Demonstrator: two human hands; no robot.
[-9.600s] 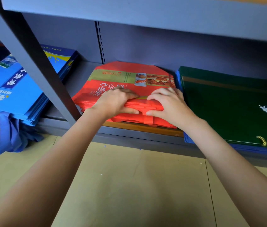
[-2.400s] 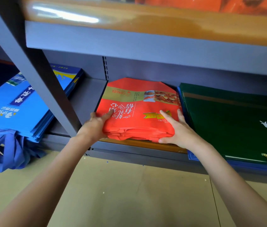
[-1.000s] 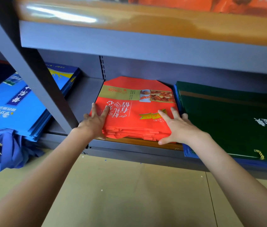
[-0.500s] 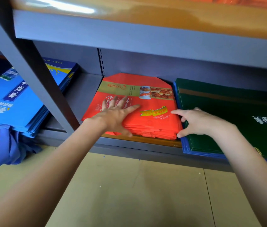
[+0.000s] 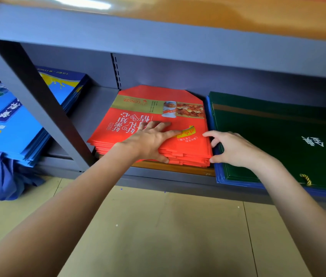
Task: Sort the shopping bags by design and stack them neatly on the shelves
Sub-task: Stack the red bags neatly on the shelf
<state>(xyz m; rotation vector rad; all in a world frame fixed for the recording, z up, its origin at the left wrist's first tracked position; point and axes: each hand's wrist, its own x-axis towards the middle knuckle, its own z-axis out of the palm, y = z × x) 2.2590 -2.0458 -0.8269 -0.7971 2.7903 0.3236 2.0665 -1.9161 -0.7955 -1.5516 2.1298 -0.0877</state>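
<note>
Two bare hands are down on the bottom shelf (image 5: 106, 108) right now. Left hand (image 5: 150, 139) lies flat on top of the red bag stack (image 5: 138, 116), fingers straight and spread, pointing toward the right, thumb tucked down over the stack's front edge; its grip is wide apart, pressing and not pinching. The forearm runs in low from the lower left at a slant, wrist about level with the shelf's front edge.

Right hand (image 5: 232, 147) sits at the seam where the red stack meets the green bag stack (image 5: 278, 136). Fingers are loosely curved, forefinger stretched out over the red stack's right edge, thumb touching that stack's front right corner; whether it truly pinches any bag, cannot tell from here. That forearm comes in from the lower right.

Red stack sits mid-shelf, front edge just short of the shelf's front edge, a strip of orange board (image 5: 170, 168) showing under it. Green stack lies just beside it to the right, on blue bags (image 5: 238, 181) whose edges overhang the shelf front. Blue bag stack (image 5: 8, 124) lies well apart at the left end, beyond the slanting grey upright (image 5: 38, 100), handles (image 5: 2, 176) drooping to the floor (image 5: 168, 236). Upper shelf (image 5: 178, 29) crosses overhead
</note>
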